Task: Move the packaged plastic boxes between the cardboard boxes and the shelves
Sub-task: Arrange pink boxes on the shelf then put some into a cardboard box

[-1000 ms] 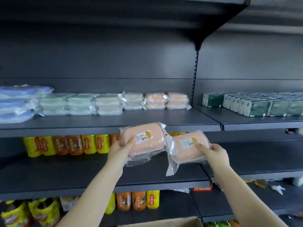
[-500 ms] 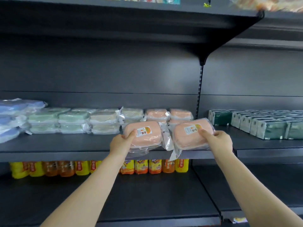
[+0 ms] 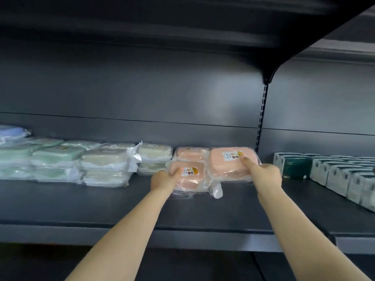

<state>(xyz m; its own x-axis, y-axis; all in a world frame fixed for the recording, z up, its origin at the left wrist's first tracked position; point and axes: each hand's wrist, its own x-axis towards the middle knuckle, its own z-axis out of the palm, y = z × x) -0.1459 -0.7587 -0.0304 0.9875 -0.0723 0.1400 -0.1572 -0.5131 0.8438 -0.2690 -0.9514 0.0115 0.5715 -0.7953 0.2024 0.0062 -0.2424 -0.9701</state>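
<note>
Boxes, two of them, pink and sealed in clear wrap, are in my grip at the back of the dark shelf [image 3: 81, 201]. My left hand [image 3: 164, 180] clamps the left pink box [image 3: 189, 179] by its near left corner, thumb curled over the lid. It lies lid up, tipped a little towards me, low over the deck, with its loose wrap trailing onto the shelf. Its label faces up at the right end.

My right hand [image 3: 263, 173] grips the right pink box [image 3: 225, 164] at its right end, thumb pressed beside the label. This one sits higher, lid up, its long axis running across the shelf from left to right. Whether it rests on a pack beneath I cannot tell. The two boxes are just beside each other, wraps touching.

Behind the left box stands a pink stack [image 3: 189, 153]. To its left, white packs [image 3: 105, 159] and green packs [image 3: 56, 157] are piled in twos, then a blue pack [image 3: 12, 132] at the edge. On the neighbouring bay sit rows of green and white cartons [image 3: 332, 171].
</note>
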